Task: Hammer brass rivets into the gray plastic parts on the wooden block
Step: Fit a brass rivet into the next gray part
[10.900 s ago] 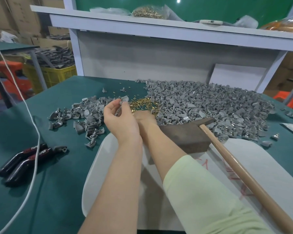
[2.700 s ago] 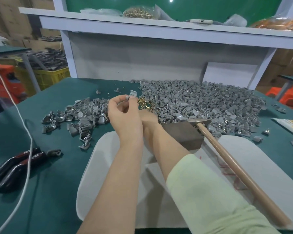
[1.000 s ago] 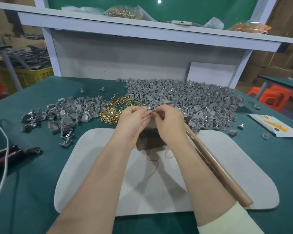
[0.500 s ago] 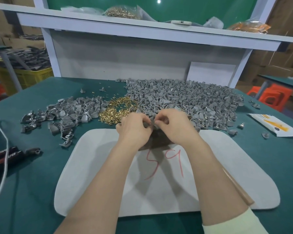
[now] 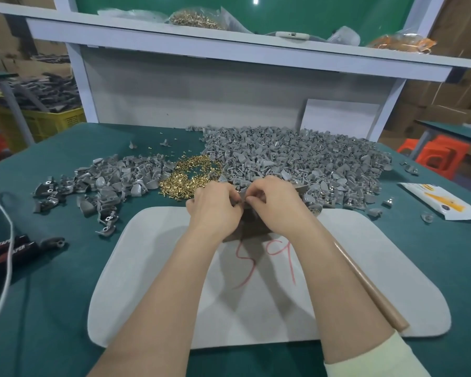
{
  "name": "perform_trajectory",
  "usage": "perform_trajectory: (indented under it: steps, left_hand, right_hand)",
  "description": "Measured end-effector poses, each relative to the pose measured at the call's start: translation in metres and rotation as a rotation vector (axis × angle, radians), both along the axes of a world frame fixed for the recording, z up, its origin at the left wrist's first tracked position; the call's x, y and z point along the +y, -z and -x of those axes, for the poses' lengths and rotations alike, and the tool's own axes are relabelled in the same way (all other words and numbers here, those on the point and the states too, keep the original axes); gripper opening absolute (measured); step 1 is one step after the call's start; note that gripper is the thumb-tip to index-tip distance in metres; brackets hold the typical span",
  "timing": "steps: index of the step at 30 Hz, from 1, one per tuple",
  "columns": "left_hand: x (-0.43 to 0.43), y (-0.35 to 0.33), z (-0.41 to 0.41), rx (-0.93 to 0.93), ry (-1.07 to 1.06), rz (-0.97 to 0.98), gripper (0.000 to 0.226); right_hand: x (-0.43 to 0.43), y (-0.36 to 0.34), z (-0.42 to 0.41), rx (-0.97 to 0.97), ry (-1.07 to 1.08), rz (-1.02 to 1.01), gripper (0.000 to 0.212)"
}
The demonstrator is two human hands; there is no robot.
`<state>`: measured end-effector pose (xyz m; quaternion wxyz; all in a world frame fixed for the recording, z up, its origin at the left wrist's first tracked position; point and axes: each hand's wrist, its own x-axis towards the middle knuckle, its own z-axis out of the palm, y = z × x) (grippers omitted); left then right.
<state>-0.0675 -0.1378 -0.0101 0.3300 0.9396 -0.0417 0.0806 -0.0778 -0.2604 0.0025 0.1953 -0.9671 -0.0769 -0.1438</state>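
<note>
The left hand and right hand meet over the single wooden block. Curled fingertips on both pinch one gray plastic part just above it, probably to seat a rivet. One hammer lies idle at right on the white mat. One heap of brass rivets sits between two uncountable gray piles, the smaller pile left and the larger pile right.

both forearms reach forward side by side. left hand and right hand meet knuckles up, fingers curled inward, pinching a small gray part between them.
</note>
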Motion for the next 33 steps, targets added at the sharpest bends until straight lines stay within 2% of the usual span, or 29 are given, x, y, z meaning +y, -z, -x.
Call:
perform_trajectory:
  steps: [3,8,11,18,21,24,27,31,33]
  left_hand:
    - [0.0,0.0,0.001,-0.005,0.008,-0.004,0.009]
    - [-0.001,-0.001,0.001,-0.01,0.004,-0.011,0.003]
    - [-0.002,0.0,0.001,-0.022,0.004,-0.016,0.009]
    - [0.0,-0.001,0.003,-0.017,0.031,0.02,0.009]
    - [0.0,-0.001,0.003,-0.014,0.034,0.014,0.007]
    - [0.001,0.001,0.004,-0.016,0.041,0.022,0.005]
    - [0.001,0.001,0.004,-0.023,0.033,0.036,0.007]
    - [0.004,-0.001,0.003,-0.019,0.016,0.029,0.009]
    - [0.004,-0.002,0.003,-0.009,0.01,0.012,0.009]
  right_hand:
    - [0.002,0.0,0.0,-0.001,0.012,0.0,0.011]
    - [0.005,-0.001,0.0,-0.005,0.007,0.052,0.011]
    - [0.009,-0.003,-0.003,-0.004,0.029,0.129,0.012]
    - [0.013,-0.002,-0.006,0.015,0.103,0.151,0.013]
    - [0.01,0.002,-0.003,0.028,0.091,0.064,0.013]
    - [0.002,0.0,0.001,0.048,0.085,-0.121,0.019]
    - [-0.021,-0.005,0.001,-0.011,0.283,-0.235,0.024]
    - [-0.05,-0.004,0.002,0.247,0.487,-0.047,0.026]
    - [-0.057,-0.001,0.002,0.306,0.515,-0.044,0.038]
